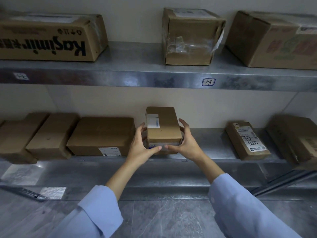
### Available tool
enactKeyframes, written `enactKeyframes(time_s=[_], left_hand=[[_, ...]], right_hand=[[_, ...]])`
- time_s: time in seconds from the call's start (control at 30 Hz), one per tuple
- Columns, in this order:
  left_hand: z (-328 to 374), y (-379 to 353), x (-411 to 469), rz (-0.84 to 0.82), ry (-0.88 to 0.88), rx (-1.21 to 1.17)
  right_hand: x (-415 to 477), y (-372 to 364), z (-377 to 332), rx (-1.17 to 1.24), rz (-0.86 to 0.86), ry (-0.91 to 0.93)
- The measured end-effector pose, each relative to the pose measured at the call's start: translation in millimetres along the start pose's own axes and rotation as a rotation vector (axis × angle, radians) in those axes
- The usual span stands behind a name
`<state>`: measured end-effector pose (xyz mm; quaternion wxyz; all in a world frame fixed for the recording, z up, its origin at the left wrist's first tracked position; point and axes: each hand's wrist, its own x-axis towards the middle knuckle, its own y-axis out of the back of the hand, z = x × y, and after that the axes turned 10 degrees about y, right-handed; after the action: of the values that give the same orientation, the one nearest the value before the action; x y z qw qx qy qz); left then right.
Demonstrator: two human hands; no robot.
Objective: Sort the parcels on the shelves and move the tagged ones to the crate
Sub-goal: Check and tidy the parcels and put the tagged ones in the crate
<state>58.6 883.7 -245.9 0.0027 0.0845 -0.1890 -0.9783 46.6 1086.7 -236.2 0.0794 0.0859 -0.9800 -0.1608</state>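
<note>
Both arms reached up at frame centre: left hand (143, 146) and right hand (187, 143) gripped the small parcel (164, 127) from either side, fingers (185, 125) curled round it, thumbs on its near face, at the lower shelf (209, 148).

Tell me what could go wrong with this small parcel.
The left hand and right hand hold the small parcel mostly by fingertips; it may slip onto the lower shelf. The left hand sits close beside the neighbouring box and could nudge it. Both thumbs overlap the front label, so a tag might be misread.
</note>
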Motion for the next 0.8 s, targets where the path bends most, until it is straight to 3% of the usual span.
enactKeyframes(time_s=[0.4,0.8], left_hand=[[-44,-17,18,0.003,0.064,0.128],[-63,-28,33,0.033,0.06,0.128]], right_hand=[[2,-17,47,-0.163,-0.038,0.01],[16,-19,74,-0.169,-0.088,-0.025]])
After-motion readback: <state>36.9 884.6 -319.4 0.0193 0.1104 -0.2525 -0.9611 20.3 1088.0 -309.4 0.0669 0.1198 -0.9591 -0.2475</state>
